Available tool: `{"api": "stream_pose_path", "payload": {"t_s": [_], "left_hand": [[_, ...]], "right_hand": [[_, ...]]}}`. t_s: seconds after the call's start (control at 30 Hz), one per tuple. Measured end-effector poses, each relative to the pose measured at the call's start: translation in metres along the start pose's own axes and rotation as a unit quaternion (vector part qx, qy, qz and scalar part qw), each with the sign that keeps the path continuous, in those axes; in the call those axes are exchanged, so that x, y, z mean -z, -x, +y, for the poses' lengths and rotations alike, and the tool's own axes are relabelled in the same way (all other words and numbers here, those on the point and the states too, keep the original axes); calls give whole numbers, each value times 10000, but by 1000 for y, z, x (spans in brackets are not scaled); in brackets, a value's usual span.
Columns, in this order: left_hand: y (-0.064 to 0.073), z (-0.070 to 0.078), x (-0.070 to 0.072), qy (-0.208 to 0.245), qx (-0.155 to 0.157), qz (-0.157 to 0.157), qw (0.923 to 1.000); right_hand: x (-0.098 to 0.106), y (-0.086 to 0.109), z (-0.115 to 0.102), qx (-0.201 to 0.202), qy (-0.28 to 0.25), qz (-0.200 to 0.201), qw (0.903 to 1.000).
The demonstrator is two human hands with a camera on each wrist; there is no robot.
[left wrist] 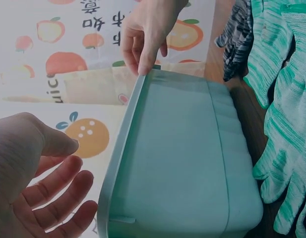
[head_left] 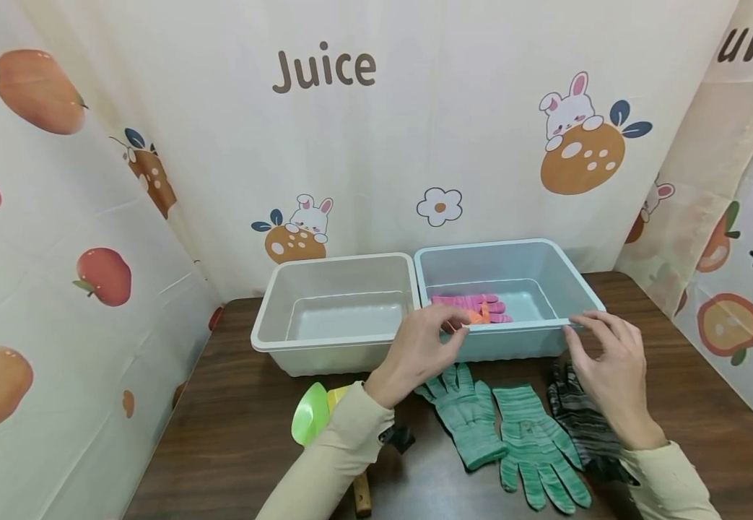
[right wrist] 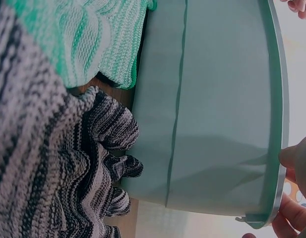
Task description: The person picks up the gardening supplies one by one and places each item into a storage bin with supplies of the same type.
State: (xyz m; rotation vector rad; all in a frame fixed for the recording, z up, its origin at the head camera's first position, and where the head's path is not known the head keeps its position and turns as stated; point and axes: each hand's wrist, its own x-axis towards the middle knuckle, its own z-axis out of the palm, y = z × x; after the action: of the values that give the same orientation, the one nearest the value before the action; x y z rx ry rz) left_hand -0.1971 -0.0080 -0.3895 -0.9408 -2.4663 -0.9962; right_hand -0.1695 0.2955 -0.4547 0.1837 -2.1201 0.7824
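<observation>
My right hand (head_left: 610, 361) pinches the near right rim of a light blue bin (head_left: 512, 341), thumb on the outer wall and fingers over the edge. At the bin's near left corner is my left hand (head_left: 424, 350), its fingers loosely bent; the left wrist view shows nothing between thumb and fingers (left wrist: 56, 188). Inside the bin lie a pink glove (head_left: 460, 303) and an orange item (head_left: 480, 315), partly hidden by the front rim. Two green knitted gloves (head_left: 470, 419) lie in front of the bin. A black-and-grey striped glove (head_left: 574, 412) lies below my right hand.
A grey-white bin (head_left: 333, 350) stands just left of the blue one. Partly covered by my left forearm are a bright green scoop-like piece (head_left: 311, 415), a yellow item (head_left: 335, 396), a wooden handle (head_left: 362, 497) and a black piece (head_left: 402, 438). Printed curtains (head_left: 376, 144) enclose the table.
</observation>
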Motion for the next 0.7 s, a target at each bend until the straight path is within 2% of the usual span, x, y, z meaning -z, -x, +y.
{"api": "stream_pose_path", "payload": {"t_s": [0.3, 0.7], "left_hand": [[8, 1, -3, 6, 50, -181, 9998], [17, 0, -12, 146, -1, -226, 9996]], "right_hand": [[0, 1, 0, -8, 16, 7, 10000], [-1, 1, -1, 53, -6, 54, 10000]]}}
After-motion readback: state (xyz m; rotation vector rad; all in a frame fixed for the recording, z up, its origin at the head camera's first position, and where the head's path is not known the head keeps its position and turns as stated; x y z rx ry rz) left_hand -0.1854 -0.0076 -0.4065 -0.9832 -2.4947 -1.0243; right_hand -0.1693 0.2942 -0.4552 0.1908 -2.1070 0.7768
